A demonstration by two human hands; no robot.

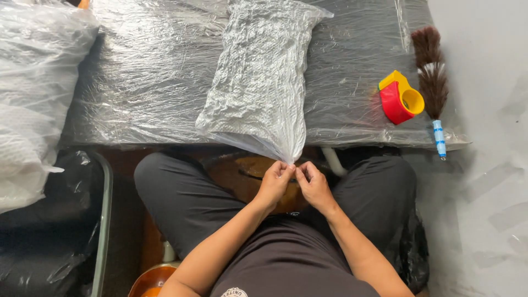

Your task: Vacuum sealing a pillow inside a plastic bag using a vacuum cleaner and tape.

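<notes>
at the near edge of the plastic-wrapped table (137, 82), the seated person pinches the gathered mouth of a clear plastic bag (258, 82) with both hands, left hand (275, 181) and right hand (312, 184) side by side, fingertips closed tight on the twisted neck, likely to keep it from springing open. the bag lies lengthwise across the table, stuffed with something white and crinkled; what exactly, i cannot tell. 1 red and yellow tape dispenser (400, 99) sits near the right end, beside a brown feather duster (432, 71). another filled clear bag (33, 93) bulges at the left.
</notes>
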